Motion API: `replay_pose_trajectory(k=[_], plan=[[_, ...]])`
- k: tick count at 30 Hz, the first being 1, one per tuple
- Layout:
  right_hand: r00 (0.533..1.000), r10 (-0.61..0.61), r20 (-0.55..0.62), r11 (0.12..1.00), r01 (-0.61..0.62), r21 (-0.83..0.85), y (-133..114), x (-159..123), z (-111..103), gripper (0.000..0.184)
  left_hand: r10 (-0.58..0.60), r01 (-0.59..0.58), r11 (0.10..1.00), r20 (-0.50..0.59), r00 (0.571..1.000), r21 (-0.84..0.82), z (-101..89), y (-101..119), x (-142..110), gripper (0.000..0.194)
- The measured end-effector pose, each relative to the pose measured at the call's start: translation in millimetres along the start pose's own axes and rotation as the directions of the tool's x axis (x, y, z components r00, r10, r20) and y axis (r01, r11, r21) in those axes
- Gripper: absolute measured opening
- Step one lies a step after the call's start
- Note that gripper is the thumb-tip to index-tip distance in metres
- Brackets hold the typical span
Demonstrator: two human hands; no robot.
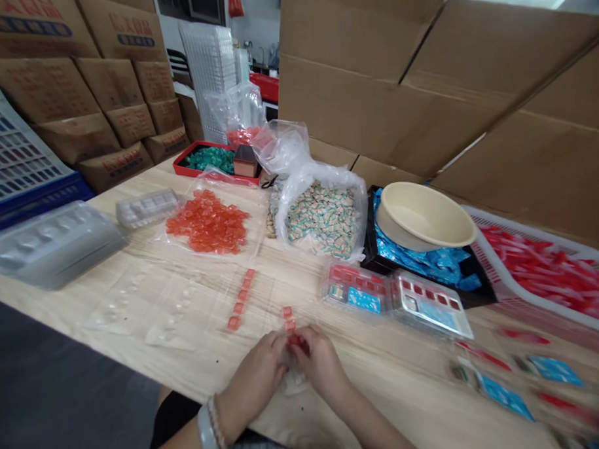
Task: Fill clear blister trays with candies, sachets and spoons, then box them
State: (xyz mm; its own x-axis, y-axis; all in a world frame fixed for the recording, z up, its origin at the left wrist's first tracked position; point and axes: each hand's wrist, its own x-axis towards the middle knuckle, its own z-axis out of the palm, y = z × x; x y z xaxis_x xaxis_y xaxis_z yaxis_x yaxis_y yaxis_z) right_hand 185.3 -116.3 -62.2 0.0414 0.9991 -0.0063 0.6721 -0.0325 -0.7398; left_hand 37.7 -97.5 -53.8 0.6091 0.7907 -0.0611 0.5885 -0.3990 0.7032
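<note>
The left hand (pixel 253 380) and right hand (pixel 319 364) meet low and close together, their curled fingers (pixel 279 345) bunched at the tips. Behind the fingers, the left wrist (pixel 219 418) and right forearm (pixel 381 430) angle apart.

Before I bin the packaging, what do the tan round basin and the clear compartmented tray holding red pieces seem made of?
The tan round basin looks like moulded plastic, smooth with a soft sheen and a thick rim, possibly melamine. The clear compartmented tray looks like thin thermoformed plastic: glossy, see-through, with pressed pockets.
</note>
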Motion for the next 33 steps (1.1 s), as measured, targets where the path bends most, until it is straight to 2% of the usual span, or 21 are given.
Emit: replay_pose_trajectory(k=[2, 4, 8, 11, 14, 20, 23, 25, 27, 30, 33], plan=[[0.995, 0.088, 0.038, 0.990, -0.092, 0.111, 3.8, 3.0, -1.2, 0.018, 0.005, -0.004, 0.999, -0.029, 1.000, 0.038, -1.7, 3.4, -2.4, 0.032], [0.994, 0.104, 0.026, 0.984, -0.107, 0.145, 4.8, 6.5, -2.9, 0.017, 0.066, -0.061, 0.993, -0.053, 0.996, 0.096, -1.1, 5.8, -4.8, 0.030], [0.996, -0.027, -0.090, 0.996, 0.020, -0.085, -4.2, 17.7, -3.1, 0.008, 0.205, -0.183, 0.953, -0.067, 0.977, 0.243, 8.6, 4.1, -7.6, 0.035], [0.993, -0.014, -0.115, 0.968, -0.015, -0.250, -10.8, 27.4, 0.3, 0.009, 0.219, -0.190, 0.927, -0.058, 0.974, 0.322, 16.7, -0.7, -8.3, 0.040], [0.990, -0.008, -0.139, 0.954, -0.034, -0.297, -9.4, 32.6, 2.7, 0.007, 0.193, -0.166, 0.920, -0.042, 0.980, 0.355, 19.3, -2.5, -8.7, 0.042], [0.990, -0.014, -0.137, 0.999, 0.008, -0.042, 5.7, 31.2, 5.2, 0.008, 0.156, -0.131, 0.937, -0.050, 0.987, 0.324, 18.1, 1.1, -7.5, 0.040], [0.982, 0.006, -0.190, 0.998, 0.006, 0.067, 8.7, 31.7, 5.4, 0.009, 0.145, -0.120, 0.946, -0.062, 0.987, 0.300, 17.1, 2.5, -8.3, 0.040], [0.976, 0.058, -0.211, 0.974, -0.009, 0.225, 6.5, 31.6, 0.7, 0.009, 0.142, -0.119, 0.962, -0.076, 0.987, 0.246, 13.1, 3.3, -9.2, 0.041], [0.977, 0.135, -0.166, 0.886, -0.044, 0.461, 0.9, 29.4, -8.9, 0.015, 0.148, -0.132, 0.982, -0.115, 0.982, 0.136, 5.5, 4.7, -8.8, 0.039], [0.984, 0.178, 0.029, 0.622, -0.135, 0.772, -11.1, 22.4, -25.1, 0.024, 0.122, -0.147, 0.986, -0.275, 0.954, -0.075, -10.1, 9.3, -2.3, 0.032], [0.968, 0.128, 0.215, 0.390, -0.249, 0.887, -20.7, 16.4, -31.7, 0.022, 0.083, -0.178, 0.961, -0.395, 0.915, -0.212, -23.4, 17.5, 9.7, 0.032]])
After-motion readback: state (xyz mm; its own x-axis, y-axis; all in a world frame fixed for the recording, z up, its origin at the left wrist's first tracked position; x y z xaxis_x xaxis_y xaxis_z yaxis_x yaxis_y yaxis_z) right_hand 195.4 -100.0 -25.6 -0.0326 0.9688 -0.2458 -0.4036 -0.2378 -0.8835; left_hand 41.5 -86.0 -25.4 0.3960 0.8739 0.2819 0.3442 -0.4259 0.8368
